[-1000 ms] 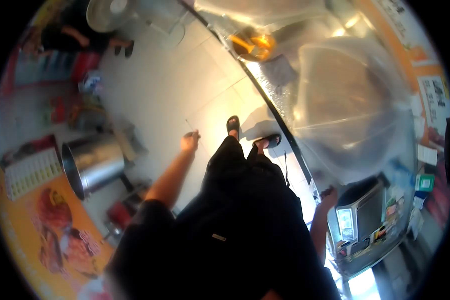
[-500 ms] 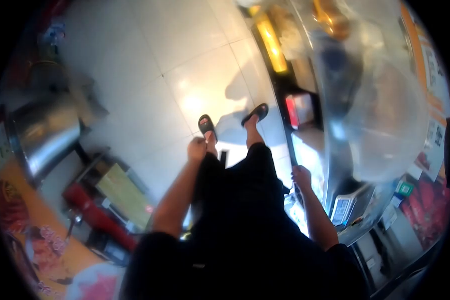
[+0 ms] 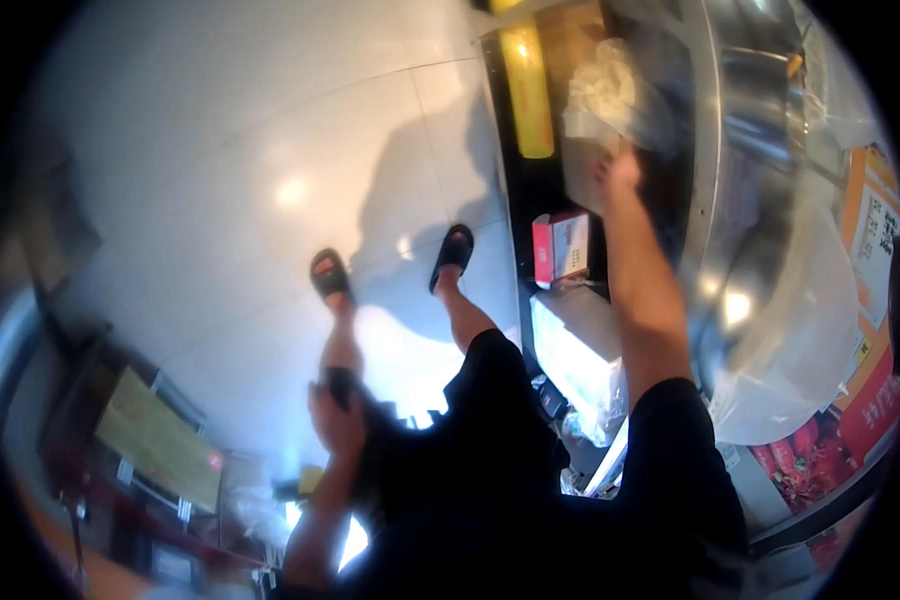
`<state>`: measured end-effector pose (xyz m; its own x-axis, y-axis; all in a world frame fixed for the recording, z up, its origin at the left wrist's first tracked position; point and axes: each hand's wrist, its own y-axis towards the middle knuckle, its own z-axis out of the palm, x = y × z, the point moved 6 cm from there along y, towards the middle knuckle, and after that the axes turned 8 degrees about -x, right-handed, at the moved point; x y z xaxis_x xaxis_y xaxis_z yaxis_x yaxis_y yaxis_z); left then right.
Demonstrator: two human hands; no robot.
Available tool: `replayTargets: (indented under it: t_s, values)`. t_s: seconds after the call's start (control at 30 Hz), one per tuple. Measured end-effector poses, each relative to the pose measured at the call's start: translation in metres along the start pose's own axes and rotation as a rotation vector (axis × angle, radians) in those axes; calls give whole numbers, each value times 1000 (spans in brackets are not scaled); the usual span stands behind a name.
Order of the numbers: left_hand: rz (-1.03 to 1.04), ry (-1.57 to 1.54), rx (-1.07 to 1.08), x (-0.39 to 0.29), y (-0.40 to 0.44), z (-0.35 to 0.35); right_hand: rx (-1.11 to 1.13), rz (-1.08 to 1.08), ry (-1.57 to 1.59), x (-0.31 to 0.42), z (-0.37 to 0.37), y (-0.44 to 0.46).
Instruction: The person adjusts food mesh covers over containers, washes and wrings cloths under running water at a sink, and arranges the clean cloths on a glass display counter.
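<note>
My right hand (image 3: 618, 172) reaches into the low shelf, in front of a pale cardboard box (image 3: 582, 150) topped with crumpled clear plastic bags (image 3: 604, 85). Its fingers look apart but blurred, and whether they touch the box I cannot tell. At my left knee, by the hem of my dark shorts, rests my left hand (image 3: 338, 415), fingers loosely spread and nothing seen in it. A red and white box (image 3: 561, 246) sits on the shelf just below my right hand. Beyond it stands a yellow roll or tube (image 3: 527, 90).
A steel counter (image 3: 705, 190) runs above the shelf, with a large translucent plastic bag (image 3: 790, 330) on it. My feet in black slippers (image 3: 454, 256) stand on pale floor tiles (image 3: 230, 200). A greenish board or box (image 3: 160, 437) is at the lower left.
My right hand has moved forward from beside my thigh into the shelf. My left hand has shifted down and left in view. The view has turned toward the shelf.
</note>
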<state>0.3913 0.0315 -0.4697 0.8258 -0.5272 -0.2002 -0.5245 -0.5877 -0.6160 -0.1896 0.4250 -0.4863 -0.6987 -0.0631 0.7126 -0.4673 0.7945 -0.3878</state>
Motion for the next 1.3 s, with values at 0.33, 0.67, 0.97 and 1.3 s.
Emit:
replayTargets:
  t_s: [0.33, 0.67, 0.97, 1.3]
  values:
    - [120, -10, -50, -49, 22, 13, 209, 101, 205, 17, 89, 168]
    - [24, -131, -85, -19, -2, 5, 122, -172, 258, -99, -129, -106]
    - [-249, -847, -487, 35, 8, -158, 1000, -290, -186, -80, -183, -432]
    - [56, -1127, -907, -10, -93, -554, 1843, -1245, -248, 60, -256, -672]
